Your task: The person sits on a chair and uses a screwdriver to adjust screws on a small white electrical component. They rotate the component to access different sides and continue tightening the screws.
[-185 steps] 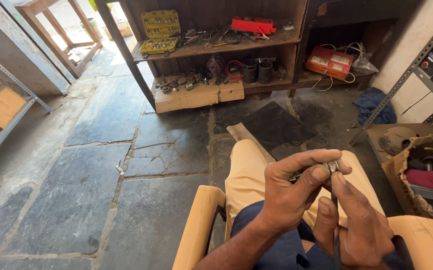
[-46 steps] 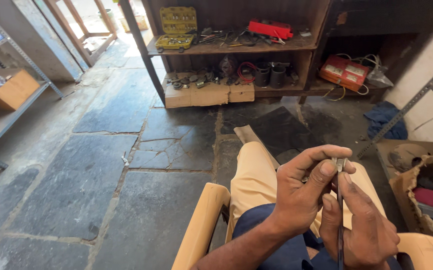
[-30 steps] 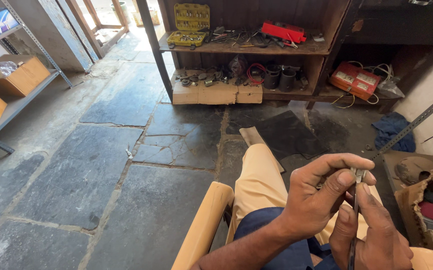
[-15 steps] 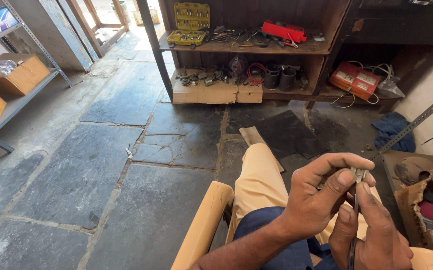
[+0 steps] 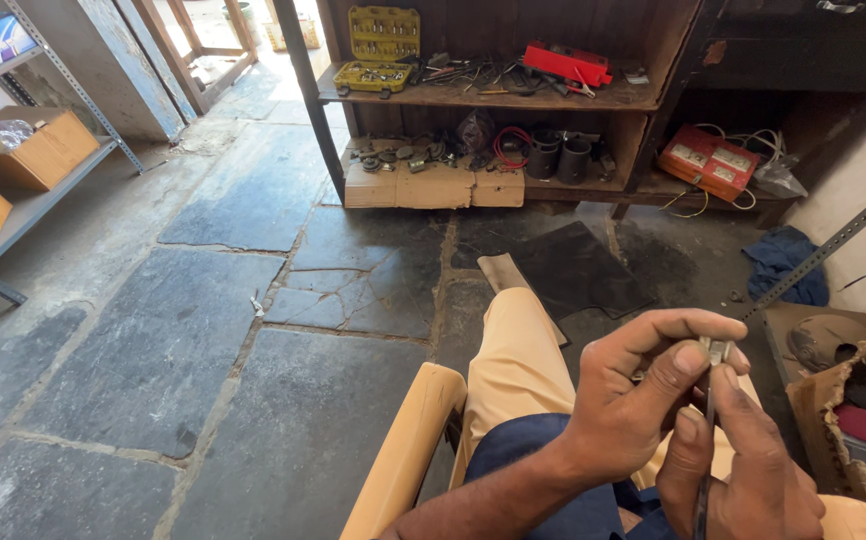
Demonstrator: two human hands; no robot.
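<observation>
My left hand [image 5: 633, 400] pinches a small grey metal part [image 5: 719, 350] between thumb and forefinger, held above my lap. Just below and to the right, my right hand [image 5: 743, 470] grips a thin dark tool [image 5: 703, 470] whose shaft points up so that its tip meets the small part. Both hands hover over my leg in tan trousers [image 5: 523, 360]. I am seated in a chair with a tan padded armrest [image 5: 408, 450]. The lower end of the tool is hidden by my right hand.
A dark wooden shelf unit [image 5: 493, 95] at the back holds a yellow socket case [image 5: 383, 35], a red tool [image 5: 568, 62] and loose parts. A cardboard box [image 5: 848, 420] stands at right, a metal rack [image 5: 23, 150] with boxes at left. Stone slab floor [image 5: 173, 340] lies ahead.
The view has shifted slightly over the seconds; my hands keep the same grip on the small part and the tool, with no clear movement in the last half second.
</observation>
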